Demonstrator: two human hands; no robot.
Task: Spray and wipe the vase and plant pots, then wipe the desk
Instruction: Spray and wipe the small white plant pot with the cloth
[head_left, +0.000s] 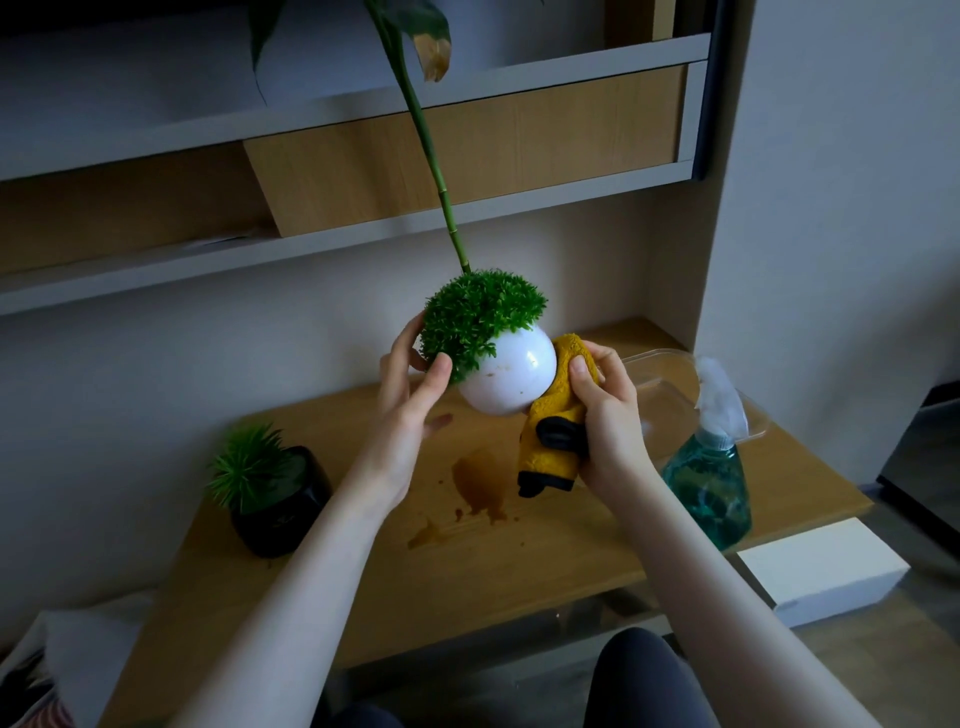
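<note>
Item 1: white round pot (506, 382) with a green moss-like plant (480, 317), held tilted in the air above the desk (467, 571).

Item 2: left hand (410, 410), forearm reaching up from lower left; I see its thumb and fingers curled round the pot's left side, partly in the foliage.

Item 3: right hand (605, 415), gripping a yellow cloth (558, 415) (black trim) and pressing it against the pot's right side, thumb on top.

Item 4: black pot (283, 504) with a spiky plant, standing on the desk at left.

Item 5: spray bottle (709, 483), upright at right, beside a clear tray (670, 374).

Item 6: wet patches (478, 483) on the desk under the hands.
</note>
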